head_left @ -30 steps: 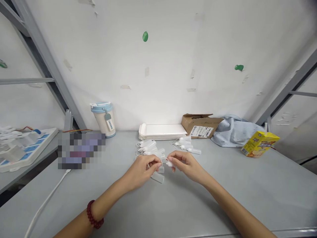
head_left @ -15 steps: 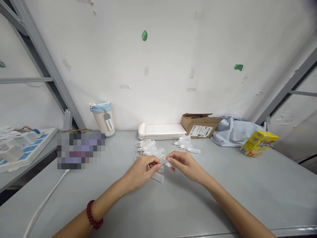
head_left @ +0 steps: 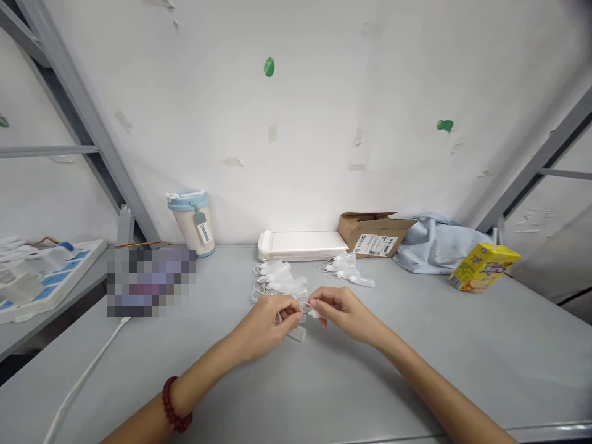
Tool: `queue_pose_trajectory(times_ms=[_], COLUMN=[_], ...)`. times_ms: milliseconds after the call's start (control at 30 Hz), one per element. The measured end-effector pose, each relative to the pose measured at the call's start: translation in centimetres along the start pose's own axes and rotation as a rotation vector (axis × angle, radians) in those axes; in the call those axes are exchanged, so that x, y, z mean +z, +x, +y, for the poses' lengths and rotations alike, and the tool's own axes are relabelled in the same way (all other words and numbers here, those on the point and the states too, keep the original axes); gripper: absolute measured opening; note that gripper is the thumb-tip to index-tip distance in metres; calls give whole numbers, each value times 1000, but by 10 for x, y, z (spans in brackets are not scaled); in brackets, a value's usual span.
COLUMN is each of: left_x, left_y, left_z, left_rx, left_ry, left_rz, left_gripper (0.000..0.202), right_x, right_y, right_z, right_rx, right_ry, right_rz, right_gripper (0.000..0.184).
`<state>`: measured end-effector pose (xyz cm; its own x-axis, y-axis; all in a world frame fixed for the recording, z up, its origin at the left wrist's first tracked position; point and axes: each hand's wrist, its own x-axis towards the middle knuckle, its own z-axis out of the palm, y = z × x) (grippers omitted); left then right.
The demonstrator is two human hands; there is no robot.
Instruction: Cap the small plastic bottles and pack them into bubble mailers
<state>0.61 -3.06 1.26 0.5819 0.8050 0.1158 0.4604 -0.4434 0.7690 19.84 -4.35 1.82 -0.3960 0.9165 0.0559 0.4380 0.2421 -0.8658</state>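
My right hand [head_left: 341,309] is closed in a pinch on a small white dropper bottle [head_left: 314,313]; its pointed tip faces left and the rest is hidden behind my fingers. Thumb and forefinger of my left hand [head_left: 271,322] pinch a thin white cord [head_left: 305,304] that loops across the narrow gap to that tip. Under and beside my left hand lies a clear white bottle [head_left: 296,333], partly covered. Just beyond is a pile of similar bottles [head_left: 277,275] with cord loops. A smaller group of bottles [head_left: 348,273] lies beyond my right hand.
Against the wall stand a stack of white flat packs [head_left: 305,242], an opened cardboard box [head_left: 377,237] and a blue cloth [head_left: 437,246]. A yellow drink carton [head_left: 483,268] is at right. A tumbler [head_left: 192,223], a blurred-out object [head_left: 152,282], a white cable [head_left: 87,376] and power strips [head_left: 50,283] are at left.
Both hands have dropped slightly towards me, still pinching. The bottle tip in my right hand has shifted a little left and down, and the left fingers stay close to it.
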Motion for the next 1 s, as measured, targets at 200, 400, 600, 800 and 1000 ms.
queue_pose_trajectory(times_ms=[200, 400, 600, 800, 1000], left_x=[1, -1, -1, 0, -5], left_y=[0, -3, -4, -3, 0], left_z=[0, 2, 4, 2, 3], left_rx=[-11, -53, -92, -89, -110], left_ry=[-58, -120, -209, -256, -309], left_rz=[-45, -96, -169, -183, -114], left_gripper=[18, 17, 14, 13, 16], right_x=[1, 1, 2, 4, 1], right_y=[-1, -2, -2, -2, -1], right_z=[1, 1, 2, 3, 0], right_rx=[4, -3, -5, 7, 31], right_ry=[9, 24, 55, 77, 104], right_rz=[-24, -60, -106, -112, -28], right_gripper=[27, 29, 28, 30, 29])
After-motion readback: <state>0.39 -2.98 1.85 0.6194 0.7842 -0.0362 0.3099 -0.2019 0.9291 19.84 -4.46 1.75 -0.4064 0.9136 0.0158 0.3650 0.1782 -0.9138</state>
